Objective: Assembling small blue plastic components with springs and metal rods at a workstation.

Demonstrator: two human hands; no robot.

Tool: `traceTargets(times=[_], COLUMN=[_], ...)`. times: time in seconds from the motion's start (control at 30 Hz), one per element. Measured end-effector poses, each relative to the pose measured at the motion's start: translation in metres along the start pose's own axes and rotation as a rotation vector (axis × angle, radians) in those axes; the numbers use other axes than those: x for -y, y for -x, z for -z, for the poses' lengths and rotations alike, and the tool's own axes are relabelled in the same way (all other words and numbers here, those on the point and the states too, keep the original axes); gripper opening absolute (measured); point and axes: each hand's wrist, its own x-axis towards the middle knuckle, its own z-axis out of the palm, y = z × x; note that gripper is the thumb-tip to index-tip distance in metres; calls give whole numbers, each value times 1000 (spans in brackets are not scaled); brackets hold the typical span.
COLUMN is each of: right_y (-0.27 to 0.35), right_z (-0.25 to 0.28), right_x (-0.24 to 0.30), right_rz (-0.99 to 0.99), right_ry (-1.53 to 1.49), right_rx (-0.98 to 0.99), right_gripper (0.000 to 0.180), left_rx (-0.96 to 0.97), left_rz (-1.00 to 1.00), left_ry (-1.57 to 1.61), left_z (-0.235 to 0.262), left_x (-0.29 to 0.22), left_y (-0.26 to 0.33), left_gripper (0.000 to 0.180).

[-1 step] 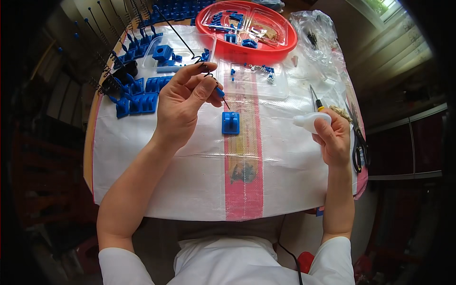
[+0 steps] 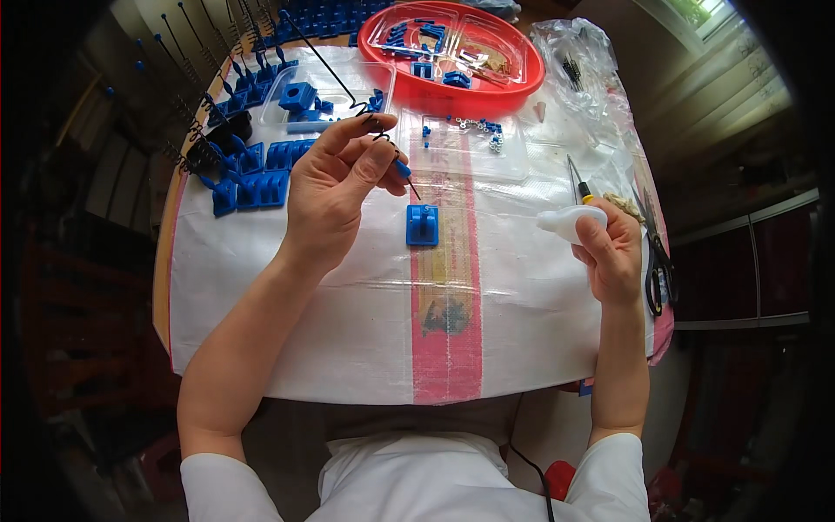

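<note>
My left hand [image 2: 335, 178] pinches a thin black coiled-spring rod [image 2: 323, 63] between thumb and fingers. Its long straight end runs up to the far left. A small blue sleeve [image 2: 403, 170] sits near its lower end, and the bare tip hangs just over a blue square base [image 2: 423, 228] with a raised ridge; touching or apart, I cannot tell. On the right, my right hand [image 2: 613, 248] is closed round a small white squeeze bottle [image 2: 570, 221], its nozzle pointing left, above the sheet and away from the base.
Blue bases [image 2: 252, 189] and upright spring rods line the left edge. Behind stand a clear tray [image 2: 383, 80] and a red basin [image 2: 532, 83] of small blue parts. Small nuts and beads [image 2: 478, 124] lie mid-table. Tweezers [image 2: 573, 174] and black scissors [image 2: 657, 278] are at right.
</note>
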Motion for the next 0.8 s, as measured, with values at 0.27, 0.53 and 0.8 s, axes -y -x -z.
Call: traceTargets(times=[0.27,0.53,0.8], right_y=[-1,-1,-1], right_z=[0,0,4], right_x=[1,-2,0], right_rz=[9,6,14], right_ry=[16,24,-56], right_rx=[7,2,20], right_gripper=[26,26,24], left_rx=[-3,3,-20], left_rz=[-7,-14,-30], left_ry=[4,9,8], left_z=[2,2,1], left_x=[0,0,0], left_y=[0,0,-1], left_gripper=[31,32,30])
